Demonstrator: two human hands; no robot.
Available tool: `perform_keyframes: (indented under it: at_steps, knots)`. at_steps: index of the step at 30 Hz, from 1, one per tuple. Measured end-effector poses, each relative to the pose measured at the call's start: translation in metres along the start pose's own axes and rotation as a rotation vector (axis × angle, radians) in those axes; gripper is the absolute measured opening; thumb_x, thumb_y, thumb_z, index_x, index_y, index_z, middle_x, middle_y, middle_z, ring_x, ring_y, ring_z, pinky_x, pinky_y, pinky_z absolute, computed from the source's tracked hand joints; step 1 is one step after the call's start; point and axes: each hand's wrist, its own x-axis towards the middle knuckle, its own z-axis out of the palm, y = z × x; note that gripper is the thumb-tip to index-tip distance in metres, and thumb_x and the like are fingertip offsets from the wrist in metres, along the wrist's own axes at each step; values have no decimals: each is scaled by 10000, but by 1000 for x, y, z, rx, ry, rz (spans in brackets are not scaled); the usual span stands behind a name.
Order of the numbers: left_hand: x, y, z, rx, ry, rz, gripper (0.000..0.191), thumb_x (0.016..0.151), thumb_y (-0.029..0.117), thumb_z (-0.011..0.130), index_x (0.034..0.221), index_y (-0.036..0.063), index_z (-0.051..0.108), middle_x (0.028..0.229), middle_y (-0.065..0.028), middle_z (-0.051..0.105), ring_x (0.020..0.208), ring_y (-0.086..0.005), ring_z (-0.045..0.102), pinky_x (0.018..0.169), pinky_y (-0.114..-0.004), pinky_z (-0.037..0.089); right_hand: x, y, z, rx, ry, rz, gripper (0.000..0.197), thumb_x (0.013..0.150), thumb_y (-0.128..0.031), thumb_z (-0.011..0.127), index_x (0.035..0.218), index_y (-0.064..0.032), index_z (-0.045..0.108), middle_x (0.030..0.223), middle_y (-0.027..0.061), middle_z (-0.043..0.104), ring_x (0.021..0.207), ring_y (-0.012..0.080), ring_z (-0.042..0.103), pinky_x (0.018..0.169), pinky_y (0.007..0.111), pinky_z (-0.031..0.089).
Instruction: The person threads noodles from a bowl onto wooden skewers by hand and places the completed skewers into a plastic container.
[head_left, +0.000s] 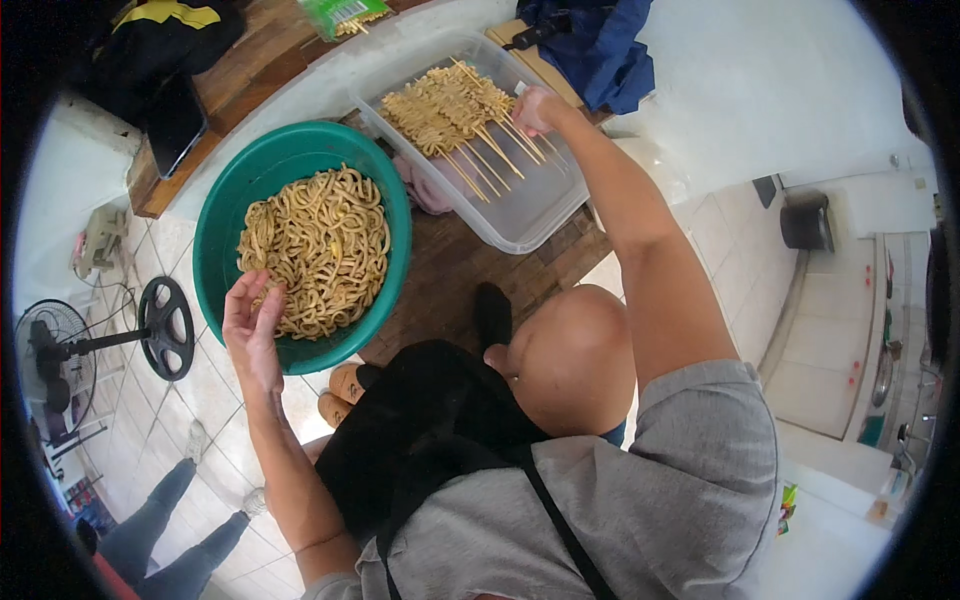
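A green plastic basin (300, 133) holds a heap of long, thick brown strands (322, 247) that look like cooked intestines. My left hand (255, 319) is over its near left rim, thumb and fingers apart, nothing visible in them. Beyond it to the right, a clear plastic box (517, 229) has several bamboo skewers (495, 154) laid side by side, folded strands threaded on their upper parts (442, 105). At the box's right side my right hand (536, 111) pinches the bare stick end of a skewer at the end of the row.
Pink cloth (429, 186) lies between basin and box on the wooden surface (435, 262). A green packet of sticks (345, 16) and a phone (176, 127) rest on the ledge. A stand fan (165, 328) and another person's legs (172, 517) are at left.
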Motion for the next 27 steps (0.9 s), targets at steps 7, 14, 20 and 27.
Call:
perform_keyframes:
  at_steps: [7, 14, 20, 27]
  knots:
    - [-2, 3, -2, 16, 28, -10, 459, 897, 119, 670, 1302, -2, 493, 1280, -146, 562, 1086, -186, 595, 939, -294, 470, 14, -3, 8, -34, -13, -26, 116, 694, -146, 663, 630, -61, 708, 665, 118, 689, 593, 224, 670, 570, 376, 534]
    - [4, 3, 6, 17, -3, -5, 434, 904, 116, 660, 1293, 0, 506, 1272, -142, 567, 1093, -188, 594, 941, -296, 472, 31, 25, 11, -193, -99, 8, 115, 704, -234, 654, 668, -143, 716, 592, 28, 653, 536, 146, 615, 469, 339, 485]
    - [0, 2, -3, 42, 16, 1, 419, 909, 117, 660, 1285, 2, 515, 1266, -135, 571, 1100, -190, 602, 927, -291, 474, 10, -11, 3, -180, -99, -6, 138, 708, -201, 624, 618, -128, 700, 590, 30, 656, 495, 142, 602, 451, 316, 495]
    - [2, 2, 0, 51, 8, 11, 403, 906, 115, 668, 1267, 8, 527, 1261, -121, 575, 1085, -177, 599, 916, -289, 476, 7, 1, -1, -378, -46, -153, 180, 728, -222, 602, 640, -107, 709, 641, 45, 675, 616, 190, 654, 605, 332, 541]
